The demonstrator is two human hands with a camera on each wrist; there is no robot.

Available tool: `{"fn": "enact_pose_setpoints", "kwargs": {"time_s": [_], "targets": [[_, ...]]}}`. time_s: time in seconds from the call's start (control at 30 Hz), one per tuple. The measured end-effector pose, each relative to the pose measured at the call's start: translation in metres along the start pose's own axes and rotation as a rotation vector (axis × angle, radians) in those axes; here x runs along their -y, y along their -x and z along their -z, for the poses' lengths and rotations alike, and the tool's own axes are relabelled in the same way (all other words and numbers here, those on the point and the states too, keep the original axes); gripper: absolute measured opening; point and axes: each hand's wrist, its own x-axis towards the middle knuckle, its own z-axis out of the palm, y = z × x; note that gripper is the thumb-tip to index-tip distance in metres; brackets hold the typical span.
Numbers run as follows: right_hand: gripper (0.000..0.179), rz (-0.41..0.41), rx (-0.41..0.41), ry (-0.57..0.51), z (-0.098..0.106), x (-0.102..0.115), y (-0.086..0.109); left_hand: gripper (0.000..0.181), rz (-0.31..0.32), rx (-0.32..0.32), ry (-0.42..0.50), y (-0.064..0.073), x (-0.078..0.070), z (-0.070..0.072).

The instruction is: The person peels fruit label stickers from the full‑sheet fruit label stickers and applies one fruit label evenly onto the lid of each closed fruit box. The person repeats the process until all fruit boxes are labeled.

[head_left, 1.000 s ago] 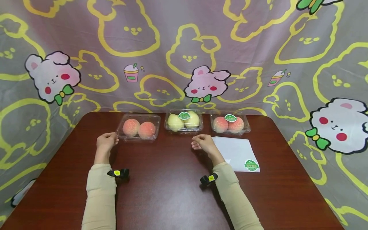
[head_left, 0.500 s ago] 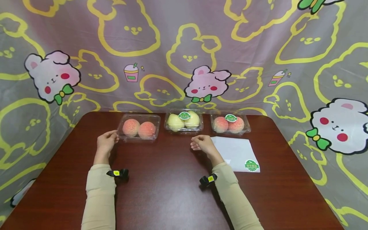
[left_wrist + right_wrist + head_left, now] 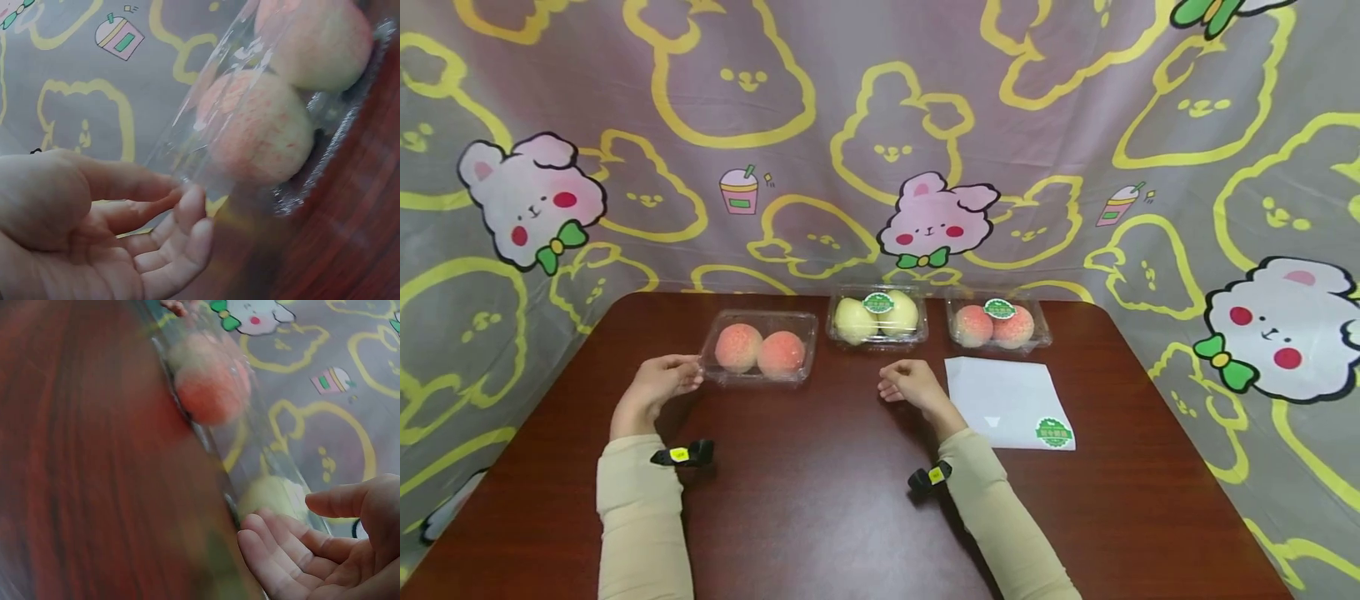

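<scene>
On the left of the head view, a clear plastic fruit box (image 3: 808, 343) holds two red-and-cream peaches (image 3: 737, 348). My left hand (image 3: 658, 385) pinches its left edge; the left wrist view shows thumb and fingertips (image 3: 190, 203) meeting at the film-thin side of the box. No sticker shows on this box. Loosely bent and holding nothing, my right hand (image 3: 917, 390) hovers over the table at the left edge of a white sheet (image 3: 1000, 396). In the right wrist view its fingers (image 3: 262, 550) overlap a yellow fruit (image 3: 275, 497) behind them.
Behind the right hand stands a clear box (image 3: 877, 333) of two yellow fruits with a green label. Right of it is another labelled box (image 3: 1037, 333) with two peaches. Green round stickers (image 3: 1055, 432) lie at the sheet's corner. A patterned curtain (image 3: 820, 100) hangs behind the table (image 3: 805, 500).
The peach box on the left has slid slightly toward me, with my left hand at its edge. My right hand has shifted a little left, away from the white sheet.
</scene>
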Motion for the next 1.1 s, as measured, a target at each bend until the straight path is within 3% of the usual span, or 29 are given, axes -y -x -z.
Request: {"fn": "enact_pose_setpoints", "kwargs": {"time_s": [0.2,0.43,0.67,0.83,1.1], "targets": [[0.026,0.009,0.048,0.046,-0.023,0.002,0.000,0.049,0.004,0.038,-0.021,0.002,0.002,0.006],[0.023,0.057,0.074,0.116,-0.048,0.006,-0.001,0.048,-0.003,-0.064,0.004,0.001,0.000,0.000],[0.029,0.117,0.072,0.068,-0.073,0.010,-0.010,0.043,-0.022,-0.175,0.028,-0.004,0.000,-0.006],[0.034,0.119,0.061,0.018,-0.088,0.015,-0.014,0.041,-0.019,-0.219,0.007,-0.006,-0.001,-0.010],[0.030,0.111,0.043,0.023,-0.101,0.022,-0.017,0.038,0.024,-0.261,-0.019,-0.007,-0.003,-0.014]]}}
